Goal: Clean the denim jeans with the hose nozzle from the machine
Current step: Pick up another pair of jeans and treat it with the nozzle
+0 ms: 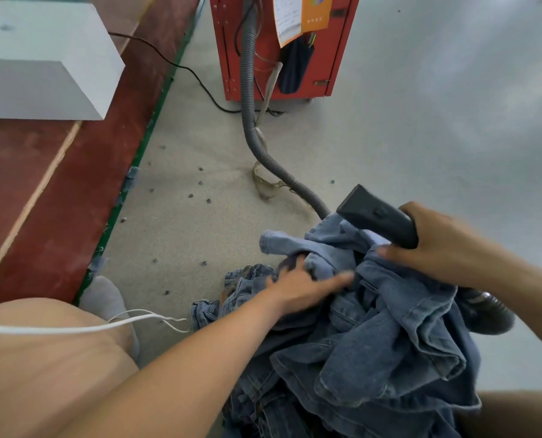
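Two hands: both in view over a heap of denim on the floor.
Right hand (443, 245): fingers and thumb curled round the black hose nozzle (377, 216); grip clenched on its rear end, wide flat mouth pointing up and away from the hand.
Left hand (301, 284): just beside the right-hand grip, on its left; index finger stretched flat on the cloth, other fingers dug into a fold. Blurred; cannot tell whether it pinches the fold or only presses it.
Denim jeans (374, 336): crumpled pile directly beneath both hands, touching them; a lighter piece lies on top, under the nozzle, darker pieces below and nearer the person.
Hose (250, 121): grey, ribbed, runs from the red machine (282, 49) across the floor and goes behind the denim just below the nozzle; a second stretch of hose shows behind the right wrist.
Machine: well beyond the grip, upright on the floor, paper sheets hanging on its front.
Floor (421, 121): grey, small dark scraps scattered left of the hose.
White block (42, 58): far left of the grip, on a red strip.
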Available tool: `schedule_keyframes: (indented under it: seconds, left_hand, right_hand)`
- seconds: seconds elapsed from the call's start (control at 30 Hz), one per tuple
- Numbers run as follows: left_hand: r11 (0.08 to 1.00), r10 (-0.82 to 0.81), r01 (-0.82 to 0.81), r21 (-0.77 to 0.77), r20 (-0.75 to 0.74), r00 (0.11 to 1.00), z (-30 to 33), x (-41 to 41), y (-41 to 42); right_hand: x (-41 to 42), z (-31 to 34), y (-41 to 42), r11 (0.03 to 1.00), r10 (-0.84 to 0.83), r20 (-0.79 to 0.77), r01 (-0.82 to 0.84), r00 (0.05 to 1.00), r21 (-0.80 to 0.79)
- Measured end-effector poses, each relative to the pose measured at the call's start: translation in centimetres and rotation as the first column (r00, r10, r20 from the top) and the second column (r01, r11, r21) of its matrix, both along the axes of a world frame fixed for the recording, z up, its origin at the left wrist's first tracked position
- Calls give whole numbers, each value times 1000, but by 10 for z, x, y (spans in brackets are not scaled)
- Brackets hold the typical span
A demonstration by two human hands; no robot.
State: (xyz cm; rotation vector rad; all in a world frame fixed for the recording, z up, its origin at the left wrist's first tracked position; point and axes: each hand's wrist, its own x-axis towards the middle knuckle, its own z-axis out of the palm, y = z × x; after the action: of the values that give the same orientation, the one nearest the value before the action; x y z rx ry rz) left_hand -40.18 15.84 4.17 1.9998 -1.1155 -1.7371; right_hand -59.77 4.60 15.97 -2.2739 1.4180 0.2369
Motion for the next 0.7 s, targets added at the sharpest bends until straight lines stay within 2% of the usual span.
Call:
schedule_keyframes:
  seconds: [0.03, 0.07, 0.17, 0.23, 0.27, 0.33, 0.43, 0.5, 0.6, 0.7]
  left_hand:
    - [993, -112, 113, -19, 39, 993, -2, -2, 7]
    - [990, -131, 132, -42, 31, 991, -6, -7, 12]
    - [996, 39, -47, -71, -107, 994, -7, -20, 19]
    - [979, 187, -200, -37, -232, 955, -4, -24, 22]
    - [967, 227, -248, -56, -246, 942, 0, -24, 22]
    - [946, 248, -286, -152, -226, 942, 19, -24, 27]
    - [899, 225, -298, -320, -248, 942, 66, -19, 37]
    - [842, 193, -252, -477, -169, 967, 107, -4, 44]
    - [720, 87, 41, -693, 149, 985, 154, 18, 49]
    - [611, 42, 392, -688, 523, 852, 142, 5, 52]
  right_hand:
    - [0, -4, 4, 1000, 3, -31, -2, 1000, 25]
    - [0, -6, 7, 999, 10, -59, -7, 998, 49]
    - [2, -5, 13, 997, 32, -104, -24, 994, 74]
    - [3, 1, 19, 995, 39, -109, -28, 993, 98]
    - [5, 5, 21, 994, 41, -99, -30, 994, 103]
    - [6, 17, 26, 994, 52, -56, -46, 997, 99]
    - [1, 48, 29, 995, 66, 94, -73, 993, 71]
    - [-11, 70, 32, 998, 57, 232, -54, 971, -20]
    - [-34, 90, 44, 995, -26, 486, 67, 874, -67]
    - [-45, 90, 58, 995, -102, 498, 96, 861, 37]
